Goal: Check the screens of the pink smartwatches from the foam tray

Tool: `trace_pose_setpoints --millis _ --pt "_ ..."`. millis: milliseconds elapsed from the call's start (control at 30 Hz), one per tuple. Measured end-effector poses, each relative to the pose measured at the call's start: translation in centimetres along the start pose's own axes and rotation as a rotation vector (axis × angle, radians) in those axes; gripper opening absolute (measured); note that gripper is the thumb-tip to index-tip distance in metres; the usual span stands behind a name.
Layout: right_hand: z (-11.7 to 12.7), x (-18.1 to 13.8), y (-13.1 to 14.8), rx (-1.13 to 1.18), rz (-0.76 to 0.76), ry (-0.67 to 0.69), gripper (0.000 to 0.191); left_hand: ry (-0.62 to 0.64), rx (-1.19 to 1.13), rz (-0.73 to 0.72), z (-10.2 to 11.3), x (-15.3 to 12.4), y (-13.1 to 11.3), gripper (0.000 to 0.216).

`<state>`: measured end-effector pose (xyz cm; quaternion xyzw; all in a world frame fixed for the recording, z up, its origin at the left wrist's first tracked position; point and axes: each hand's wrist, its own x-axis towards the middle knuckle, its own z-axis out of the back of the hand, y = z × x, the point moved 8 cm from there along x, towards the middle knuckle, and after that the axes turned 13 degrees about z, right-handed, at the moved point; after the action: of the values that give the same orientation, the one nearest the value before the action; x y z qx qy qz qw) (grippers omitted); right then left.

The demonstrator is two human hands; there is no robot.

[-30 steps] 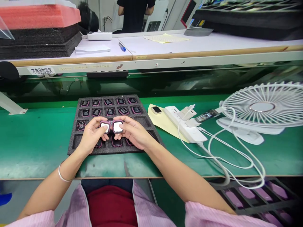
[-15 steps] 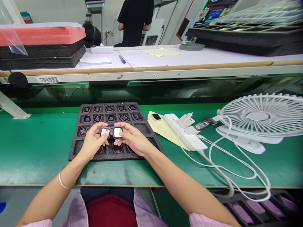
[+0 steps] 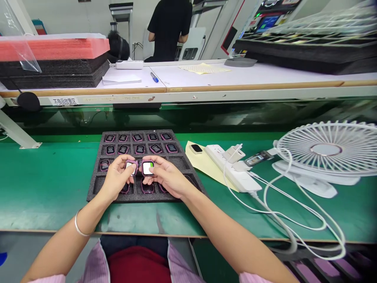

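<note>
My left hand (image 3: 116, 177) grips a purple-framed smartwatch (image 3: 131, 166), its thumb on the lit, mostly white screen. A second smartwatch (image 3: 147, 168), with a white and green screen, is held in my right hand (image 3: 169, 177), whose thumb touches the glass. Both watches are side by side above a dark grey foam tray (image 3: 97, 173). In the tray's pockets lie several more purple watches, those in the back rows showing small white text. Some of the front pockets are hidden behind my hands.
Right of the tray, a light-coloured watch (image 3: 196, 148) lies on yellow paper (image 3: 206, 169) beside a white power strip (image 3: 232, 169) with cables. Further right stands a white fan (image 3: 326, 149). Foam stacks (image 3: 53, 70) sit on the shelf behind; a person (image 3: 170, 29) stands beyond it.
The picture on the right watch's screen has shifted, with green now at its right side. The thumbs have moved slightly on the screens; both watches stay held.
</note>
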<state>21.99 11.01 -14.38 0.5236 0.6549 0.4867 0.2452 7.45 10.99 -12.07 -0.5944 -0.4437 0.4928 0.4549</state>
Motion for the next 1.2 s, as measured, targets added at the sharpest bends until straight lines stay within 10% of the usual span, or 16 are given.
trace_pose_setpoints --millis 1200 --pt "0.51 0.17 0.73 -0.053 0.045 -0.046 0.046 0.035 -0.019 -0.018 -0.09 0.04 0.15 0.046"
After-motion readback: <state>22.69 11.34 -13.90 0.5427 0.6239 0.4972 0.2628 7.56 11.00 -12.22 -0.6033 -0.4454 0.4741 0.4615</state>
